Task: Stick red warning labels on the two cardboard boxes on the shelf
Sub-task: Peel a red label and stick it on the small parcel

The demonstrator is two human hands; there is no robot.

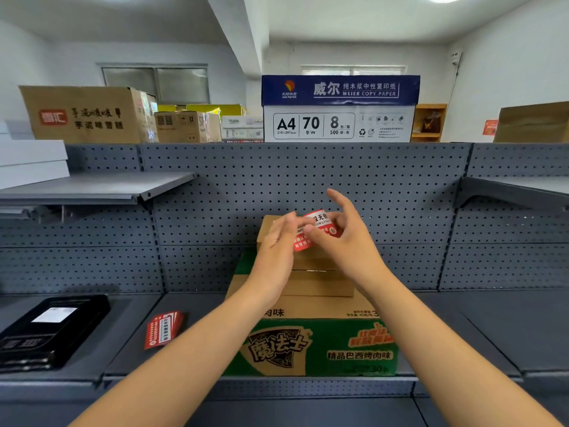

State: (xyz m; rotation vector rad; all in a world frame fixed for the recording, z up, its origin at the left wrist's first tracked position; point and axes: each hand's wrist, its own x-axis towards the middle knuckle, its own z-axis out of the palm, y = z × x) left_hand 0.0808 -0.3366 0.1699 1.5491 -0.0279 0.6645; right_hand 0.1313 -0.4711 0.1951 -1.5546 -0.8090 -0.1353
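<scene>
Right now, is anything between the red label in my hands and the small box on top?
Nothing visible. The red label is held by both hands just above the small box, whose top face lies bare beneath it.

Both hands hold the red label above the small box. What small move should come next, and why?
Probably lower the red warning label onto the small plain cardboard box and press it flat. The left hand and right hand pinch it just above that box, whose visible faces show no label yet.

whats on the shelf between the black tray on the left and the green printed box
In the head view, a stack of red labels lies on the grey shelf between the black tray and the green printed box.
</scene>
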